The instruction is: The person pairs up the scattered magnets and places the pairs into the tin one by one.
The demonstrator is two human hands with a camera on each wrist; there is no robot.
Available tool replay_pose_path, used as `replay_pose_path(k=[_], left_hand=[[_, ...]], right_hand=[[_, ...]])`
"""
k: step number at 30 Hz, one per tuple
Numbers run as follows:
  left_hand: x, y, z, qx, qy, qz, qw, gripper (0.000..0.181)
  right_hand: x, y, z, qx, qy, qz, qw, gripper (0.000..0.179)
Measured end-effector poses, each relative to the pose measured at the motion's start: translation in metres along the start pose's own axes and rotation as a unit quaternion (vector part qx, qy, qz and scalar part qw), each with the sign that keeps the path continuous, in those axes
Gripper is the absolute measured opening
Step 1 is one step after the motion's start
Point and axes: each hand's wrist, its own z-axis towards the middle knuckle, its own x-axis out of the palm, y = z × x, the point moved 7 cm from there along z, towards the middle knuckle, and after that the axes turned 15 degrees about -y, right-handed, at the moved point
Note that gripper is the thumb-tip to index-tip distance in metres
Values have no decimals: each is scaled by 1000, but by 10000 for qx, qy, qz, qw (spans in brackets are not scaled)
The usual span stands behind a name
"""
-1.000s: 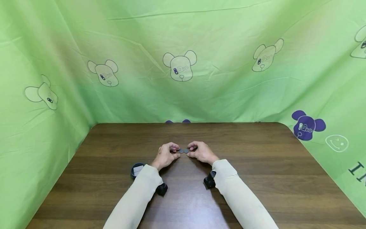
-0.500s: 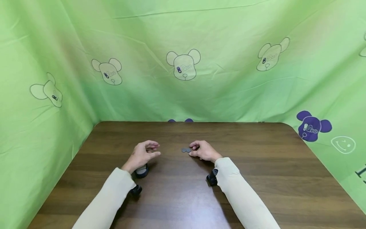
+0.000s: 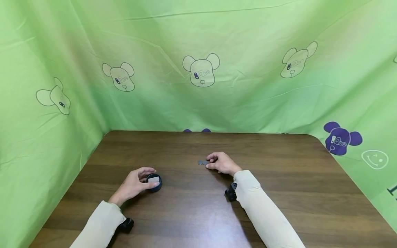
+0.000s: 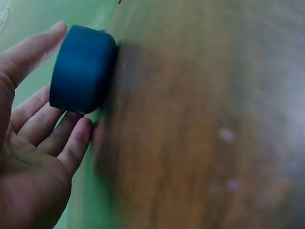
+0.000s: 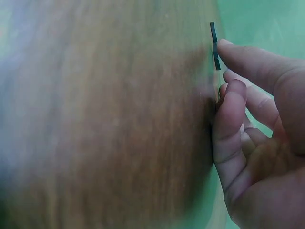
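Observation:
A round dark blue container (image 3: 158, 187) with pale flat rectangular pieces (image 3: 153, 179) inside stands on the table at left. My left hand (image 3: 134, 183) is spread around its left side, thumb over the near rim and fingers on the far side. In the left wrist view, the container (image 4: 83, 69) shows between thumb and fairly straight fingers; firm contact is unclear. Near the middle, two small thin dark grey discs (image 3: 200, 162) lie side by side. My right hand (image 3: 222, 163) holds the right-hand disc (image 5: 217, 57) at its edge between thumb and finger, the other fingers curled.
The brown wooden table (image 3: 260, 151) has rounded far corners. A green cloth (image 3: 242, 103) with printed mouse-like heads hangs behind it and along both sides. Small black cameras are worn at both wrists.
My left hand has left the discs, moving left and nearer to the container, which is uncovered again. My right hand stays at the discs. The head view has shifted slightly.

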Motion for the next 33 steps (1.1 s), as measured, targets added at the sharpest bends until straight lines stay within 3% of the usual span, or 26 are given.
replay_pose_path(k=[7,15,19,27,33], left_hand=[[-1,1,-6,139,19,-228,9996,55],[-1,6,-11,79,72,-309,9995,63],[0,6,-12,148,55,-269,9995,63],[1,4,-13,87,-62,-146,9998,63],[1,8,-13,12,-92,-85,9999,62]], right_hand=[[0,1,1,6,-98,-166,9998,28],[-3,7,0,-501,-494,-808,9943,25],[-4,8,0,-571,-631,-1005,9913,25],[-3,8,-1,-403,-790,-1225,9885,21],[-2,8,-1,-55,-971,-934,9909,16]])
